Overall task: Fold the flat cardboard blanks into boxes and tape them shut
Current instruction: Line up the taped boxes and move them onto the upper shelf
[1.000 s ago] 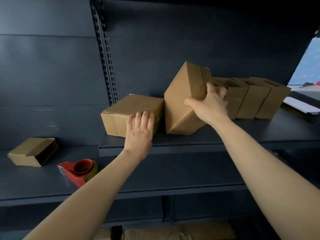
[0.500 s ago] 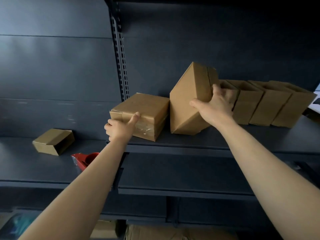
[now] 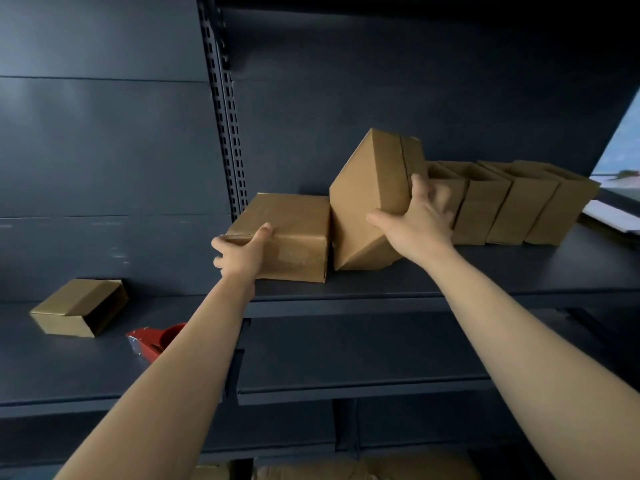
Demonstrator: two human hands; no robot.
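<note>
At eight o'clock in my view a small open-ended box [image 3: 78, 308] lies flat on the lower shelf [image 3: 52, 368], its dark mouth facing four o'clock. Just toward three o'clock from it sits a red tape dispenser [image 3: 152, 341], partly hidden behind my left forearm. That arm reaches up toward one o'clock, and the left hand [image 3: 239, 254] grips the near left corner of the taped box [image 3: 298, 233], thumb laid over the top edge and fingers curled round the left side. The taped box lies flat on the upper shelf [image 3: 485, 282], its long axis running roughly nine to three, with clear tape across the front face. Hard against its right side is the tilted box [image 3: 370, 199], balanced on its lower edge with its long axis running seven to one o'clock and the flap seam facing up. The right hand [image 3: 419, 223] holds it, thumb hooked under the lower face and fingers spread up the right side, the forearm coming in from five o'clock. Toward three o'clock a row of finished boxes [image 3: 512, 202] leans along the same shelf.
</note>
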